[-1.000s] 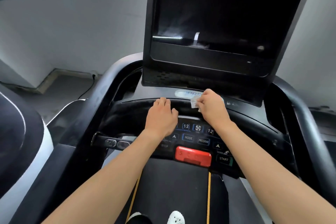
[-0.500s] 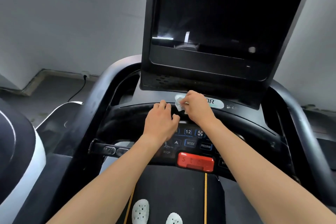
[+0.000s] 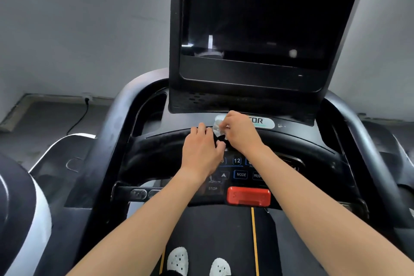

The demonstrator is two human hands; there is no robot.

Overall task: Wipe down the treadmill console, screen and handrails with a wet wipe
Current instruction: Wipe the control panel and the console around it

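Observation:
A black treadmill console (image 3: 291, 141) fills the middle of the view, with a large dark screen (image 3: 257, 18) standing above it. My right hand (image 3: 240, 132) pinches a small crumpled white wet wipe (image 3: 217, 129) against the console's top, just left of the silver logo badge (image 3: 264, 121). My left hand (image 3: 201, 150) rests on the curved front grip bar (image 3: 156, 152), fingers curled over it, right beside the wipe. The button panel (image 3: 240, 174) lies partly hidden under both wrists. Handrails (image 3: 376, 163) curve down both sides.
A red safety stop key (image 3: 248, 195) sits below the buttons. The black belt (image 3: 212, 231) with a yellow line runs under my arms, and white shoes (image 3: 178, 260) show at the bottom. Another machine (image 3: 20, 219) stands at left. A cable (image 3: 80, 116) runs along the floor by the wall.
My right hand has slid the wipe leftward along the console top, uncovering the logo badge, until it meets my left hand. The left hand stays on the grip bar.

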